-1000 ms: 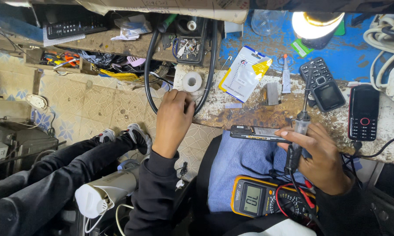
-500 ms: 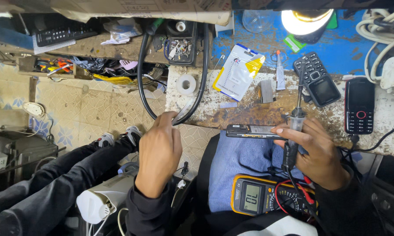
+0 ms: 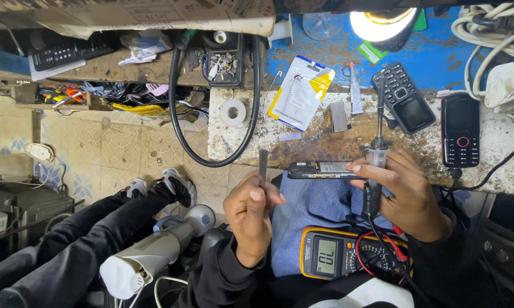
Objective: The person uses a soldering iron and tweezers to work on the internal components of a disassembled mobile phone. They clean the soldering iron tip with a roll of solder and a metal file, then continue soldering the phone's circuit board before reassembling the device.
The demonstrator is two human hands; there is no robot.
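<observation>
My left hand [image 3: 250, 212] is raised in front of my lap, its fingers pinched on a thin dark strip [image 3: 263, 162] that stands upright. My right hand [image 3: 406, 197] grips a soldering iron [image 3: 378, 153] with the tip pointing away from me. The fingertips of that hand also touch an opened dark phone [image 3: 319, 170] lying at the near edge of the worn workbench [image 3: 302, 140]. A yellow multimeter [image 3: 348, 255] with red and black leads rests on my lap, just below both hands.
On the bench lie two keypad phones [image 3: 408, 102] [image 3: 460, 130], a white and yellow packet [image 3: 301, 91], a tape roll [image 3: 233, 112] and a lit lamp [image 3: 382, 23]. A black cable [image 3: 177, 122] loops off the bench's left end. Another person's legs [image 3: 69, 239] and a white appliance [image 3: 154, 251] are at the left.
My left hand has drawn back from the bench's left end toward my lap and now holds the thin strip upright. My right hand has stayed on the soldering iron.
</observation>
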